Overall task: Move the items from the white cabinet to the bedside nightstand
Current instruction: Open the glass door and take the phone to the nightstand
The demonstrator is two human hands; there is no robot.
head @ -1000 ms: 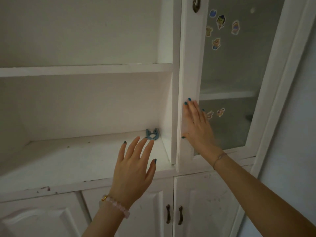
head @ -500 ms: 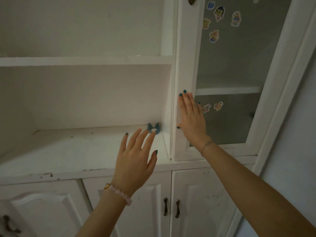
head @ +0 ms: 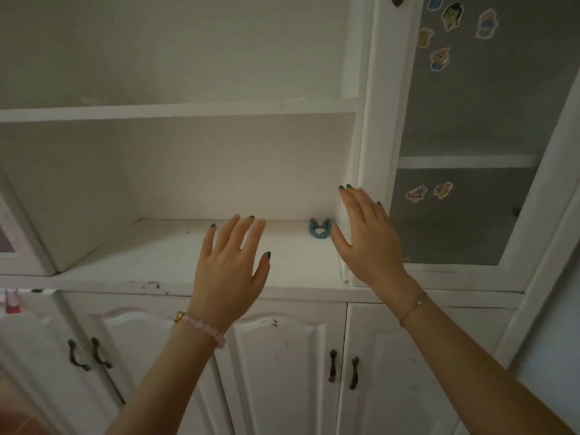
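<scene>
From the head camera, the white cabinet (head: 194, 108) fills the view, its open middle compartment lit from the front. The landmark is a small blue clip (head: 319, 228), lying on the lower shelf (head: 150, 255) at the compartment's back right corner, close against the right side wall. It is the only loose item visible on that shelf; the shelf above it shows nothing on its visible part.

The left hand (head: 230, 271) is raised in front of the shelf, left of the blue clip and nearer the camera, palm away, fingers spread wide and holding nothing. A pink bead bracelet (head: 201, 328) sits on its wrist.

The right hand (head: 367, 237) is just right of the blue clip, flat and open, fingers together and pointing up, empty. Its thumb lies near the clip, but whether they touch cannot be told. The hand overlaps the frame of the glass door (head: 464, 127), which stands right of the clip and carries cartoon stickers (head: 452, 14). A thin bracelet (head: 414, 304) circles that wrist.

Below the clip's shelf are closed white doors with dark handles (head: 342, 370).
</scene>
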